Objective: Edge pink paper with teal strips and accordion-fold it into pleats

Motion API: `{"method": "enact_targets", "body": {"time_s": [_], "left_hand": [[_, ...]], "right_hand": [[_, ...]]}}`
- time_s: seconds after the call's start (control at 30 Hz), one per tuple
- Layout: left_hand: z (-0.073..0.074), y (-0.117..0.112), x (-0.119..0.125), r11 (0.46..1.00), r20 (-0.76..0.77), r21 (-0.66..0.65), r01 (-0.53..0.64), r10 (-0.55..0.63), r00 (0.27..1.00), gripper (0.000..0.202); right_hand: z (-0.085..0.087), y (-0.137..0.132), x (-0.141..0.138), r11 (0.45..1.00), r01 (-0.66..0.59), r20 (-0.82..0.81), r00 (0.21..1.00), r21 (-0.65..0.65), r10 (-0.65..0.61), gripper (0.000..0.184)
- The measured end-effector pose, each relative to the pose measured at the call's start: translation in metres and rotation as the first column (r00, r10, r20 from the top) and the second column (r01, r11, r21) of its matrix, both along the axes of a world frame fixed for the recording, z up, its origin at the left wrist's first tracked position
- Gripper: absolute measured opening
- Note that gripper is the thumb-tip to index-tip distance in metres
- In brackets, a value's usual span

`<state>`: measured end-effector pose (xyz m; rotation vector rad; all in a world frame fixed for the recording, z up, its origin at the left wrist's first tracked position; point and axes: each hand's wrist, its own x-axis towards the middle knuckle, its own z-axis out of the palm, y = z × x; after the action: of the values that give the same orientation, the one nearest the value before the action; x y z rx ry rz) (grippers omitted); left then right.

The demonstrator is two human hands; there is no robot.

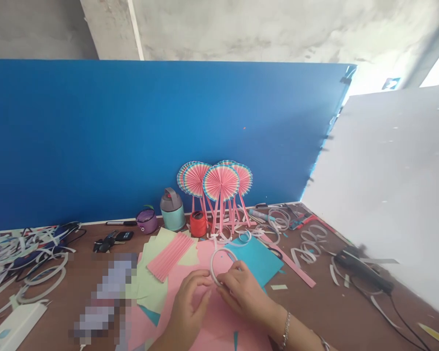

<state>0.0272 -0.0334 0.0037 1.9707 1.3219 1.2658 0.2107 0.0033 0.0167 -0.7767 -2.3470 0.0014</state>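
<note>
White paper strip (211, 269), curled into a thin, smooth oval ring, is pinched by the right hand (243, 292) above matte pink card (219, 331); the half-open left hand (188, 304) is held just beside the ring.

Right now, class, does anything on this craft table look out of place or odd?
Yes: a pixelated blur on the brown table, left of the pink paper, hides whatever lies there. White paper strips also sit in a messy tangle with black cords at the table's left end.
</note>
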Motion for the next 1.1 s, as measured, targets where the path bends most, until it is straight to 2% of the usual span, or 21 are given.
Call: {"method": "enact_targets", "body": {"time_s": [0.13,0.27,0.4,0.53,0.7,0.9,1.0,1.1], "left_hand": [[0.000,0.001,0.000,0.998,0.081,-0.059,-0.007,0.012,0.997,0.015],[-0.003,0.004,-0.005,0.988,0.132,-0.137,-0.075,0.094,0.987,0.016],[-0.002,0.009,-0.010,0.983,0.173,-0.141,-0.121,0.145,0.974,0.019],[-0.001,0.013,-0.013,0.961,0.197,-0.248,-0.119,0.170,0.966,0.021],[-0.005,0.015,-0.011,0.905,0.095,-0.424,0.023,0.020,0.995,0.017],[-0.002,0.012,-0.009,0.893,-0.048,-0.444,-0.080,0.065,0.997,0.017],[0.002,0.009,-0.009,0.883,-0.063,-0.459,-0.096,0.076,0.995,0.018],[0.008,0.007,-0.013,0.887,-0.042,-0.456,-0.081,0.069,0.997,0.019]], "right_hand": [[0.001,-0.003,-0.001,0.999,-0.047,0.118,0.992,-0.014,0.048,0.015],[0.001,0.001,0.001,0.999,-0.038,0.131,0.991,-0.002,0.038,0.020],[0.000,0.012,0.011,0.995,0.100,0.102,0.990,0.013,-0.101,0.022],[-0.003,0.026,0.029,0.964,0.264,0.024,0.964,0.034,-0.265,0.034],[-0.006,0.035,0.044,0.944,0.329,0.168,0.933,-0.037,-0.318,0.037],[-0.006,0.033,0.045,0.911,0.377,0.411,0.867,-0.166,-0.283,0.035],[-0.005,0.033,0.046,0.908,0.372,0.418,0.868,-0.192,-0.267,0.037],[-0.004,0.034,0.046,0.924,0.335,0.355,0.899,-0.185,-0.255,0.038]]}}
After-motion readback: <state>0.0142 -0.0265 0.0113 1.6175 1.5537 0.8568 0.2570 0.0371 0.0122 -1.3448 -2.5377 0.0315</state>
